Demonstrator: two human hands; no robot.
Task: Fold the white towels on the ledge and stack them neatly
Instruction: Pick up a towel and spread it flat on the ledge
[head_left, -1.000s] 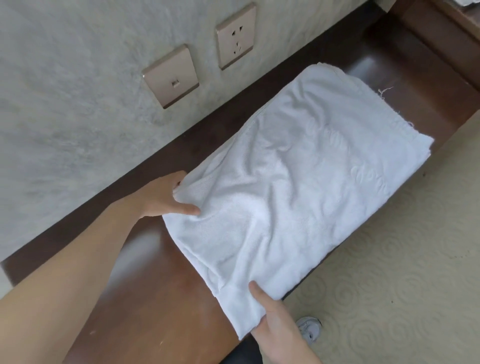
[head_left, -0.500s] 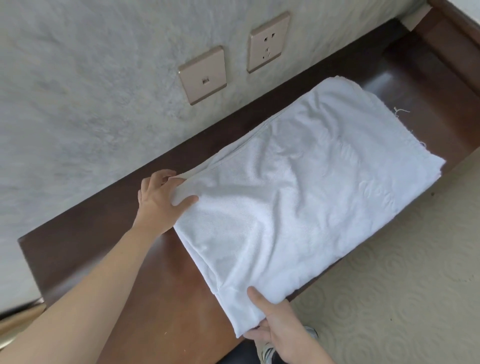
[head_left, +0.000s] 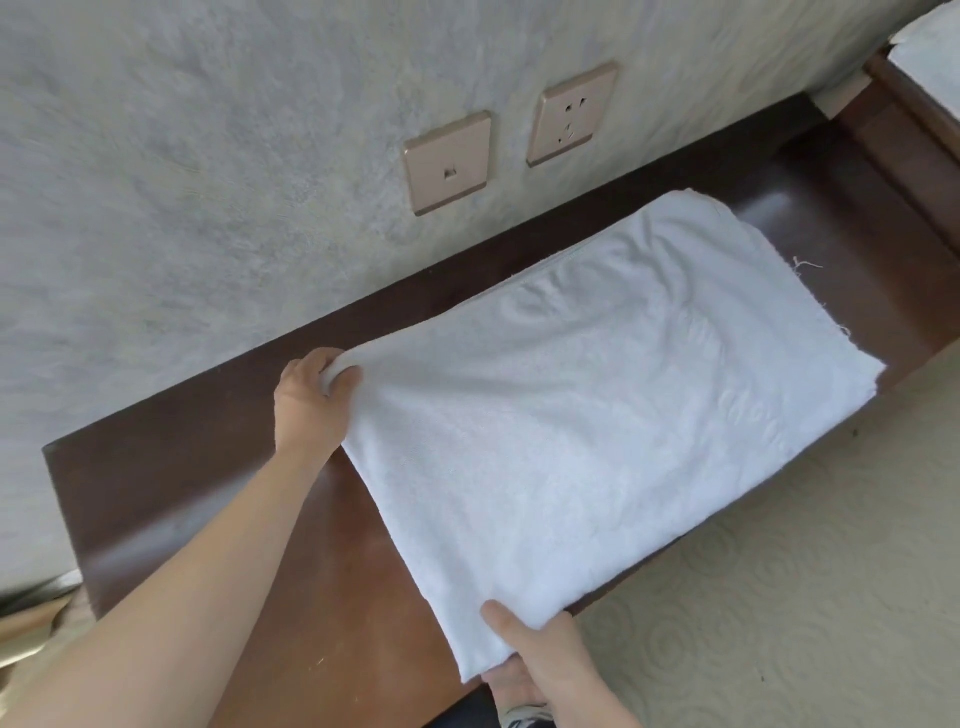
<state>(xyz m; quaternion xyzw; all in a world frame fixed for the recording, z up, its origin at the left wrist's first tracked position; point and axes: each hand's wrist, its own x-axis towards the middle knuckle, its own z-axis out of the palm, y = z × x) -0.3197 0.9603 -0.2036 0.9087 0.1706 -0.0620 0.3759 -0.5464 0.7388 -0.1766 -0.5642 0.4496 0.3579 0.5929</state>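
A white towel (head_left: 613, 415), folded over on itself, lies spread along the dark brown wooden ledge (head_left: 171, 499). My left hand (head_left: 311, 405) grips the towel's far left corner near the wall, with cloth bunched in its fingers. At the ledge's front edge my right hand (head_left: 535, 654) pinches the near left corner, thumb on top and fingers underneath. The towel's left edge is lifted a little between the two hands. Loose threads hang from its right edge.
A textured grey wall (head_left: 208, 182) rises behind the ledge with a switch plate (head_left: 448, 162) and a socket (head_left: 571, 115). Patterned beige carpet (head_left: 805, 597) lies below the front edge. A raised wooden step (head_left: 893, 150) bounds the ledge at right. Something white (head_left: 930, 57) sits at the top right.
My left hand went from resting flat against the towel's far corner to closing around it. The right hand kept its pinch on the near corner. The left edge has risen slightly.
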